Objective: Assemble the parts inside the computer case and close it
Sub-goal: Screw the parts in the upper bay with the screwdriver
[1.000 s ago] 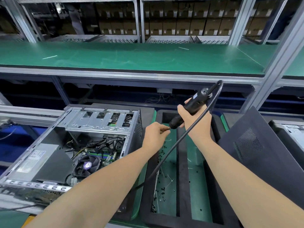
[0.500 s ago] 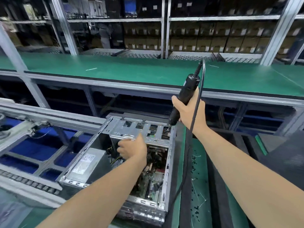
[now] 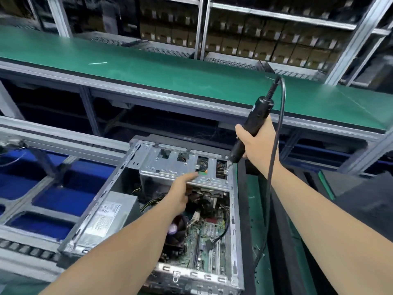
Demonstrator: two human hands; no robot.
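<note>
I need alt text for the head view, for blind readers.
The right hand grips a black electric screwdriver, tip at the far right corner of the open grey metal computer case; the left hand reaches to its silver drive cage.

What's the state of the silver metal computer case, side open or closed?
Open. The silver metal computer case has no side panel on: the green motherboard, black cooler fan and grey power supply box show from above.

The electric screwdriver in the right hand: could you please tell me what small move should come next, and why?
Probably ease the electric screwdriver down onto the right corner of the drive cage. The right hand grips it tilted, with its tip close to that corner, and the left hand reaches the cage plate with straight fingers, seemingly to steady it.
</note>
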